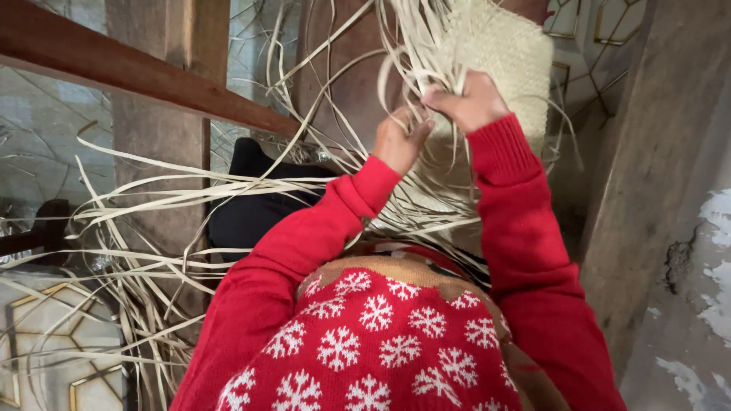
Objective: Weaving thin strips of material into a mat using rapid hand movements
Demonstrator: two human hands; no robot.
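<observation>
Woven panel [509, 57] — pale plaited mat, top centre-right, held up in front of you against a brown wooden post [346, 84]. You will likely find it light and flexible, firmer where the plaiting is tight; take hold at the finished edge, where the weave meets the free ends. Its long axis appears to run up and away from you, the unfinished edge pointing down toward your hands.

Loose strips [152, 198] — long, thin, flat, straw-coloured. They fan left and downward from the panel, across the tiled floor [46, 335]. Judge them springy, light, prone to kinking or splitting if bent sharply; grip them near the weave, not at the tips.

Right hand [470, 99] — closed on a bundle of strips at the panel's lower edge.

Left hand [397, 141] — just beside the right, nearly touching; fingers curled among the strips, though whether it pinches one you cannot tell.
</observation>
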